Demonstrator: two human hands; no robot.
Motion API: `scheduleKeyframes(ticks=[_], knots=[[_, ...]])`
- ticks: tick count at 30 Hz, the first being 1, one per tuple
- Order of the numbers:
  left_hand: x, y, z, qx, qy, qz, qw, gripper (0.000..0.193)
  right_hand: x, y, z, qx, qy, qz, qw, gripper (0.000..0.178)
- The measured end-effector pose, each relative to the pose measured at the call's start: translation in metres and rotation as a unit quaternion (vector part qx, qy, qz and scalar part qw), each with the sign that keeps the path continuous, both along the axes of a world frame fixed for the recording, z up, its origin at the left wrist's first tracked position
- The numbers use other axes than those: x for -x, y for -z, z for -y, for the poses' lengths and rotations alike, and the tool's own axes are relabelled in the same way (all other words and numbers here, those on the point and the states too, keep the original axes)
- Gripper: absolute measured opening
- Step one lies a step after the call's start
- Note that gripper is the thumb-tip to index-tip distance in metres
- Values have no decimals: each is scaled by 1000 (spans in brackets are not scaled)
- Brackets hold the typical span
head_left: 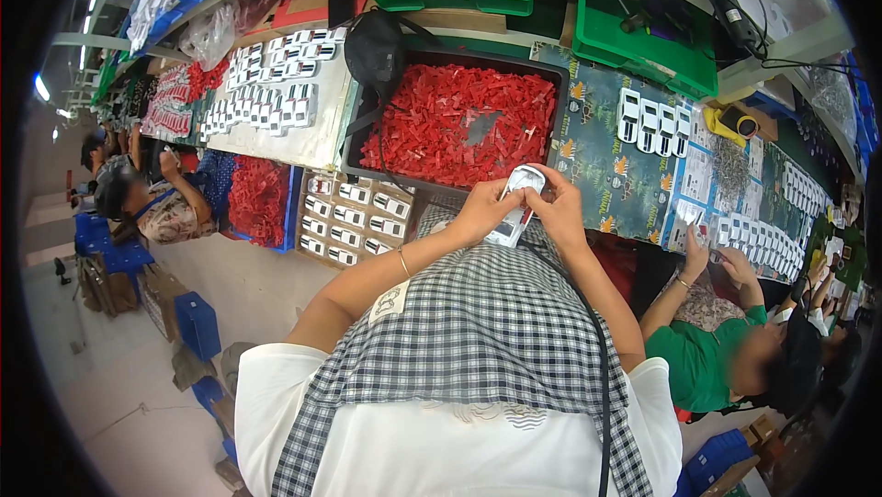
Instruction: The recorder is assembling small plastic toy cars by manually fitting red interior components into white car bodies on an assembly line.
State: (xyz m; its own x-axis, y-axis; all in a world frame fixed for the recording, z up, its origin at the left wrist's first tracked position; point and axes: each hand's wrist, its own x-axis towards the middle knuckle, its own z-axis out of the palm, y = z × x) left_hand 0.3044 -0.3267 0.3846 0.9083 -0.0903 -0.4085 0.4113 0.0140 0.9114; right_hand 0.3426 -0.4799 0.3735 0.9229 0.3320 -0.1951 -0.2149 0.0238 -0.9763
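Observation:
In front of my apron, above the near edge of the workbench, both hands hold one white plastic housing point(525, 176). It is long, with a rounded upper end, and a bit of red shows at its lower part. My left hand point(484, 209) grips it from the left, fingers closed. From the other side my right hand point(558, 207) is closed on it, thumb pressed on its face. The fingers hide much of the middle. Just beyond my hands is a black bin point(561, 116) heaped with small red plastic pieces point(441, 120).
Left of the bin, rows of white housings point(266, 111) lie on a board; more sit in a divided box point(347, 215). A black bag point(375, 51) hangs at the bin's corner. Green trays point(643, 51) stand behind. Co-workers sit at left and right, one in a green shirt point(703, 350).

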Motion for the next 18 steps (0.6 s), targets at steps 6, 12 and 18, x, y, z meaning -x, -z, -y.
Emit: scheduleKeyframes(ticks=[6, 12, 18], knots=[[7, 2, -5, 7, -9, 4, 1000, 23, 3, 4, -10, 34, -17, 25, 999, 34], [12, 5, -11, 8, -32, 2, 999, 23, 4, 7, -16, 31, -36, 19, 999, 35], [17, 9, -26, -12, -26, 9, 1000, 21, 3, 8, -36, 61, -58, 22, 996, 35]])
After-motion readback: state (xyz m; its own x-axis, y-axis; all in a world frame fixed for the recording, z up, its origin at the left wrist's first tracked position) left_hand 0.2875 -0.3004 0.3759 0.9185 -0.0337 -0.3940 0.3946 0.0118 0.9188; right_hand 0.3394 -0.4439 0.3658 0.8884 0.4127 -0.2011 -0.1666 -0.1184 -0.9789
